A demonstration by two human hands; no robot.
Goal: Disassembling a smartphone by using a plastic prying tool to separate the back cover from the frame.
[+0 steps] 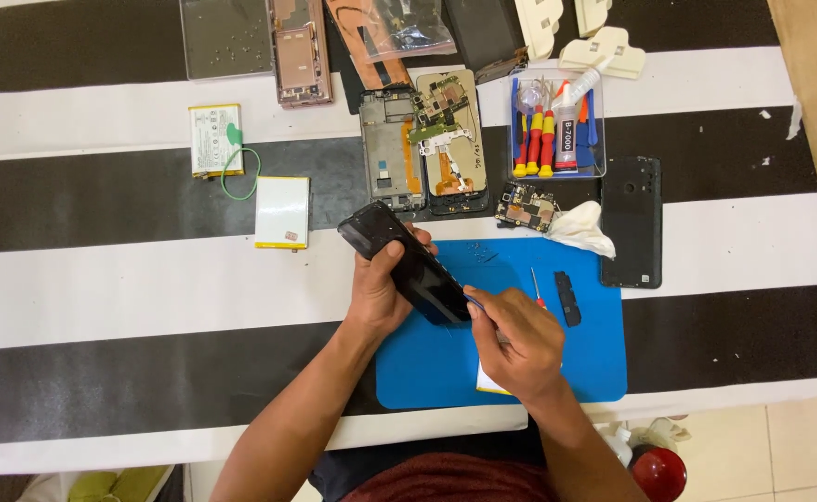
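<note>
Glossy black phone (407, 263) clasped in left hand (378, 290); right hand (517, 346) fingers pinch thin pry tool (475, 302) against edge.

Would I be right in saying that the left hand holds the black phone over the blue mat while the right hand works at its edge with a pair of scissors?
Not quite. The head view shows the left hand holding the black phone over the blue mat, but the right hand holds a thin blue-tipped tool against its edge, not scissors.

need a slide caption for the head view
Left hand holds a black phone over a blue mat while the right hand works a thin tool at its edge.
</note>
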